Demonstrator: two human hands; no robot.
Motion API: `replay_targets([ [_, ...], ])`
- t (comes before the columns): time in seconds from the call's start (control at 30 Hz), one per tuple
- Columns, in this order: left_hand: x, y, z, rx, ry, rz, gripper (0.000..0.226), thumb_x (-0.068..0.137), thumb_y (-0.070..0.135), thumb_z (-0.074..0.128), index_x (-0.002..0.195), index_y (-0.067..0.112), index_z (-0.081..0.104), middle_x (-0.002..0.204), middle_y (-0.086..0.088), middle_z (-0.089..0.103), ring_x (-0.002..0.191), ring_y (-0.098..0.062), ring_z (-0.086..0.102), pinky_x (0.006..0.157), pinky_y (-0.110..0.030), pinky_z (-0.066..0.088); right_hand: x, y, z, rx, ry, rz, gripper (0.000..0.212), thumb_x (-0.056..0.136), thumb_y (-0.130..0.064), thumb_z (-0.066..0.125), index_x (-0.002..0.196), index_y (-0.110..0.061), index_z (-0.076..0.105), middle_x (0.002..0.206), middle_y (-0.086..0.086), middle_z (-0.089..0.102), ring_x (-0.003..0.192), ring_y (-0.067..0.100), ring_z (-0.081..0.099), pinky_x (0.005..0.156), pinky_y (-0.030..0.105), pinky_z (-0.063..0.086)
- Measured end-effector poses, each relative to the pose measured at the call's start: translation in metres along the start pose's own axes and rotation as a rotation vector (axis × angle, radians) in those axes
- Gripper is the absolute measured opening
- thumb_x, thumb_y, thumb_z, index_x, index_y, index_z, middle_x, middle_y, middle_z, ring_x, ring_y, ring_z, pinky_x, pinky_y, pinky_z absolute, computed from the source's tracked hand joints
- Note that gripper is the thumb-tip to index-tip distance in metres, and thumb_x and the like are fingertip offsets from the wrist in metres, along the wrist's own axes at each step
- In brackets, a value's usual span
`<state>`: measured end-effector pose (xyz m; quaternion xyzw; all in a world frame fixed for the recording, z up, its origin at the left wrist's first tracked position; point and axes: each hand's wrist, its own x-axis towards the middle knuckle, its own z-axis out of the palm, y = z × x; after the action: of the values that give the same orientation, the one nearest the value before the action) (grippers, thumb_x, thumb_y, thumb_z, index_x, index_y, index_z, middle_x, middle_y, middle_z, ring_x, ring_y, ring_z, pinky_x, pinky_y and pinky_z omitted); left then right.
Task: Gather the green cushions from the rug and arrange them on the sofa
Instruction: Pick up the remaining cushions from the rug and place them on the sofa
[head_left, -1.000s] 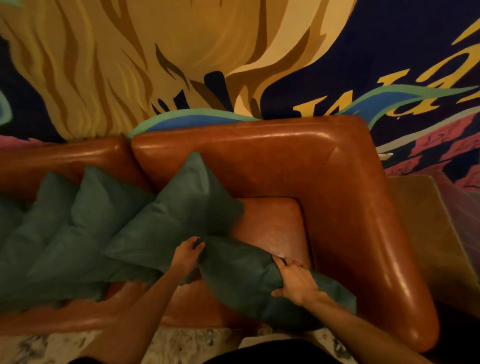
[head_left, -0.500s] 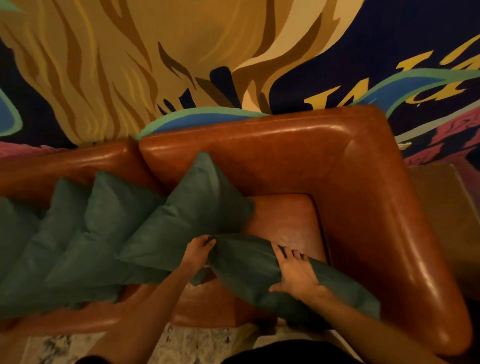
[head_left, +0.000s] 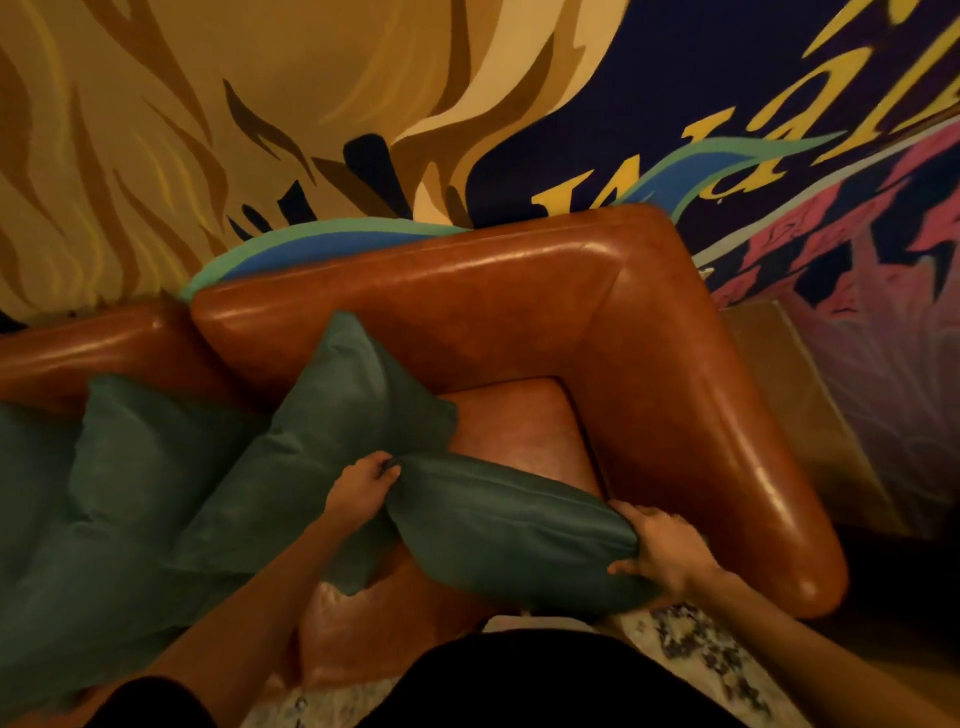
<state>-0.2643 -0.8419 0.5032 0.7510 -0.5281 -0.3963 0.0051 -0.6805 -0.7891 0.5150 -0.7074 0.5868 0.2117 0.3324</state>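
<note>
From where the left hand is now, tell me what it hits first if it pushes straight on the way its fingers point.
The left hand points up and right, gripping the held cushion's corner. Past that, it would probably meet the leaning cushion first, though depth is unclear.

Glossy leather sofa (head_left: 675, 415); matt cloth cushions (head_left: 509, 530).

Right hand (head_left: 662, 553) shifted to cushion (head_left: 509, 530) end
</note>
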Motion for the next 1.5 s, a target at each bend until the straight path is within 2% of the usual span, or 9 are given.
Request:
replay_targets([
  [0.13, -0.004, 0.011, 0.003, 0.133, 0.025, 0.387, 0.065, 0.074, 0.008, 0.054, 0.137, 0.022, 0.046, 0.148, -0.001, 0.041, 0.138, -0.021, 0.037, 0.113, -0.04, 0.033, 0.009, -0.015, -0.008, -0.055, -0.036, 0.016, 0.102, 0.063, -0.063, 0.073, 0.146, -0.027, 0.026, 0.137, 0.002, 0.05, 0.124, 0.027, 0.05, 0.105, 0.044, 0.034],
  [0.3, -0.006, 0.064, 0.039, 0.556, -0.246, 0.672, 0.105, 0.067, 0.067, 0.061, 0.151, 0.025, 0.014, 0.161, 0.004, -0.004, 0.148, -0.019, -0.007, 0.116, -0.052, 0.003, 0.018, -0.031, -0.007, -0.124, -0.035, -0.005, 0.135, 0.052, -0.077, 0.07, 0.155, -0.021, 0.003, 0.147, 0.009, 0.031, 0.136, 0.034, 0.033, 0.115, 0.051, 0.023],
  [0.4, 0.004, 0.07, 0.053, 0.712, -0.325, 0.602, 0.133, 0.05, 0.08, 0.065, 0.152, 0.023, 0.003, 0.161, -0.002, 0.004, 0.148, -0.026, -0.001, 0.116, -0.056, 0.0, 0.022, -0.033, -0.006, -0.1, -0.015, -0.008, 0.129, 0.055, -0.072, 0.073, 0.154, -0.022, 0.007, 0.144, 0.007, 0.036, 0.131, 0.032, 0.039, 0.109, 0.047, 0.033],
  [0.53, 0.01, 0.066, 0.052, 0.724, -0.233, 0.58, 0.113, 0.049, 0.076, 0.069, 0.141, 0.024, 0.032, 0.136, 0.002, 0.048, 0.127, -0.022, 0.042, 0.113, -0.051, 0.017, 0.025, -0.032, -0.01, -0.073, 0.045, -0.06, 0.1, 0.064, -0.063, 0.075, 0.143, -0.026, 0.028, 0.136, 0.001, 0.049, 0.122, 0.028, 0.049, 0.099, 0.044, 0.038],
  [0.7, 0.006, 0.07, 0.039, 0.65, -0.093, 0.569, 0.077, 0.056, 0.072, 0.068, 0.118, 0.028, 0.054, 0.11, 0.003, 0.065, 0.11, -0.018, 0.055, 0.103, -0.043, 0.027, 0.022, -0.027, -0.021, -0.07, 0.155, -0.134, 0.078, 0.073, -0.062, 0.069, 0.136, -0.027, 0.04, 0.13, -0.003, 0.058, 0.117, 0.022, 0.053, 0.093, 0.039, 0.037],
  [0.87, -0.003, 0.076, 0.043, 0.651, -0.121, 0.5, 0.067, 0.066, 0.066, 0.067, 0.12, 0.029, 0.056, 0.109, -0.003, 0.065, 0.109, -0.02, 0.056, 0.099, -0.038, 0.029, 0.025, -0.024, -0.022, -0.059, 0.151, -0.152, 0.061, 0.078, -0.058, 0.066, 0.128, -0.027, 0.05, 0.123, -0.003, 0.063, 0.114, 0.02, 0.056, 0.092, 0.036, 0.039],
  [1.13, 0.007, 0.038, 0.022, 0.782, -0.226, 0.529, 0.112, 0.051, 0.071, 0.07, 0.146, 0.031, 0.027, 0.149, 0.004, 0.035, 0.135, -0.023, 0.035, 0.115, -0.05, 0.018, 0.014, 0.014, -0.015, -0.071, -0.036, -0.021, 0.121, 0.059, -0.063, 0.076, 0.154, -0.027, 0.01, 0.148, 0.004, 0.034, 0.136, 0.028, 0.036, 0.117, 0.045, 0.023],
  [1.33, 0.017, 0.036, -0.018, 0.833, -0.239, 0.451, 0.068, 0.074, 0.049, 0.071, 0.136, 0.037, 0.044, 0.127, 0.002, 0.061, 0.118, -0.022, 0.056, 0.094, -0.037, 0.046, 0.012, 0.023, -0.026, -0.061, 0.016, -0.072, 0.078, 0.074, -0.051, 0.073, 0.142, -0.032, 0.038, 0.117, -0.001, 0.066, 0.109, 0.023, 0.061, 0.09, 0.039, 0.05],
  [1.5, 0.017, 0.026, -0.008, 0.777, -0.26, 0.428, 0.071, 0.073, 0.046, 0.073, 0.137, 0.035, 0.045, 0.13, 0.002, 0.06, 0.121, -0.022, 0.055, 0.097, -0.036, 0.044, 0.013, 0.018, -0.022, -0.026, -0.054, -0.037, 0.09, 0.067, -0.049, 0.077, 0.143, -0.034, 0.031, 0.124, -0.001, 0.062, 0.113, 0.022, 0.059, 0.096, 0.04, 0.047],
])
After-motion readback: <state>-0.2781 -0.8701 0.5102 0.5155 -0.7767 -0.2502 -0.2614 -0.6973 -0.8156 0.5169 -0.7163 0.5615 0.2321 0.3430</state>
